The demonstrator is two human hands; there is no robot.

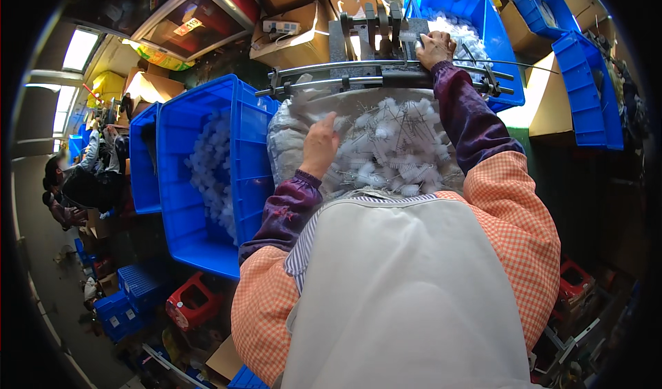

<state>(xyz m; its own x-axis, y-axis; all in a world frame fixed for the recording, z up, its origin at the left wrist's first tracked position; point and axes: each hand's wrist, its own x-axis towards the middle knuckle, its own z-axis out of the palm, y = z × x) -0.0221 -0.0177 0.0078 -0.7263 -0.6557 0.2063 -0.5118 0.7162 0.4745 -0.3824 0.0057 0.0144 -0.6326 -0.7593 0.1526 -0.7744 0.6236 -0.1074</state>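
My left hand (321, 145), slightly blurred, is above the left side of a cloth-lined tray (284, 137). Its forefinger points away from me; the other fingers are partly hidden, and nothing shows in its grasp. A heap of small white-bristled brushes (386, 137) with thin wire stems fills the tray in front of my body. Farther off, my right hand (436, 48) is at the right side of a dark metal bench machine (376, 44). Its fingers are bent down over the machine; what they hold is too small to make out.
Left of the tray stands a deep blue bin (200, 241) with white tufted pieces inside. Another blue bin (507, 51), also holding white pieces, is behind my right hand. Metal rails (324, 83) cross between tray and machine. A red stool (193, 303) is at lower left; people work far left.
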